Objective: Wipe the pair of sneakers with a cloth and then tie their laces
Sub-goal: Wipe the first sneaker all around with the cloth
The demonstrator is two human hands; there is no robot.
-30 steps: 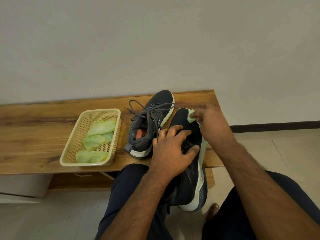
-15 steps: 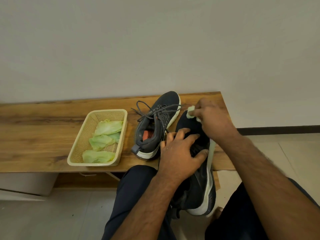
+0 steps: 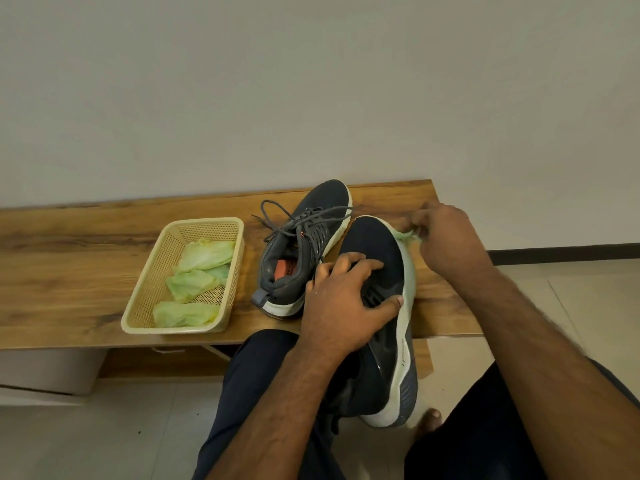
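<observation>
Wooden desk point(image 3: 86, 265) against pale wall. Left hand point(image 3: 341, 303) clamps sneaker point(image 3: 377, 271); right hand point(image 3: 446, 240) fingers pinch cloth point(image 3: 407, 236) at 2 o'clock. Small pinch; cloth may slip off sole edge.

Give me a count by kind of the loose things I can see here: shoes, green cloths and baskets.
Sneakers: 2, one on the bench, one held by the left hand
Green cloths: 4, three in the basket, one in the right hand
Baskets: 1
Total: 7
</observation>
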